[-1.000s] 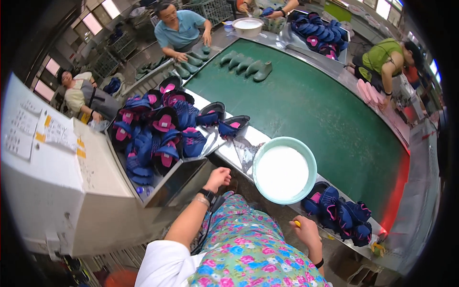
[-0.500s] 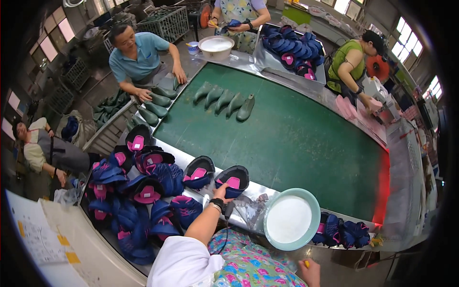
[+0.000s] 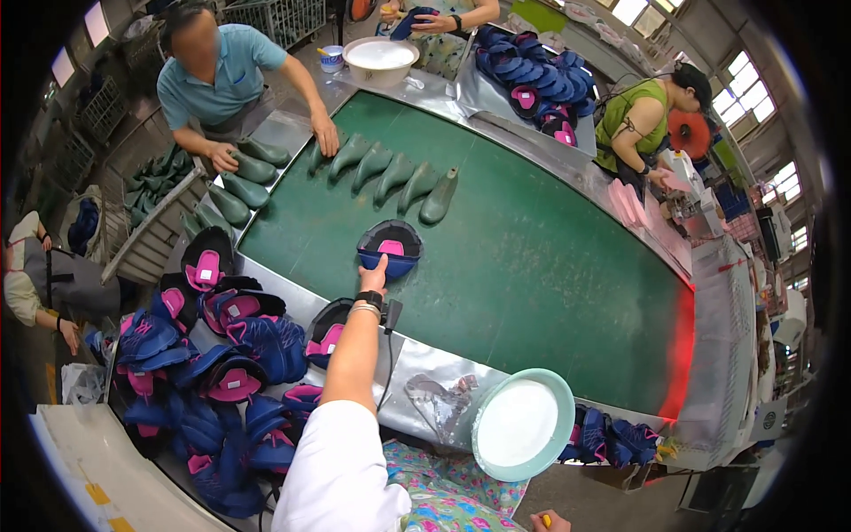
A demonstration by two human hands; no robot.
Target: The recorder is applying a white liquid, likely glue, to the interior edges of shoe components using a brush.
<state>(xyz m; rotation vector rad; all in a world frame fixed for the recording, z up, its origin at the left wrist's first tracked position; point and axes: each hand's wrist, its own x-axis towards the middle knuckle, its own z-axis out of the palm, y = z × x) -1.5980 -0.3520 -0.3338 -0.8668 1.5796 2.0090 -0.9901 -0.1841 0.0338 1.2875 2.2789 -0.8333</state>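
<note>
Stretched out over the green conveyor belt (image 3: pixel 532 275), my left hand (image 3: pixel 373 277) is closed on a navy shoe upper (image 3: pixel 390 262) with a pink inside. Beyond it, several dark green shoe lasts (image 3: pixel 372 167) stand in a slanted row. At the lower edge, my right hand (image 3: pixel 554 525) shows only in part, closed round something with a small yellow end (image 3: pixel 546 520); the rest is cut off. Between my body and the belt sits a pale green bowl (image 3: pixel 568 412) of white liquid. Another upper (image 3: pixel 326 339) lies on the metal edge beside my left forearm.
A heap of navy and pink uppers (image 3: pixel 226 381) fills the left side. Across the belt, a co-worker in a blue shirt (image 3: pixel 226 75) touches the lasts. Other workers stand at the far side, near a second white-filled bowl (image 3: pixel 381 73). More uppers (image 3: pixel 612 436) lie right of my bowl.
My left hand has carried the upper from the metal edge forward over the belt. The co-worker has put another last at the row's left end. My view has shifted slightly.
</note>
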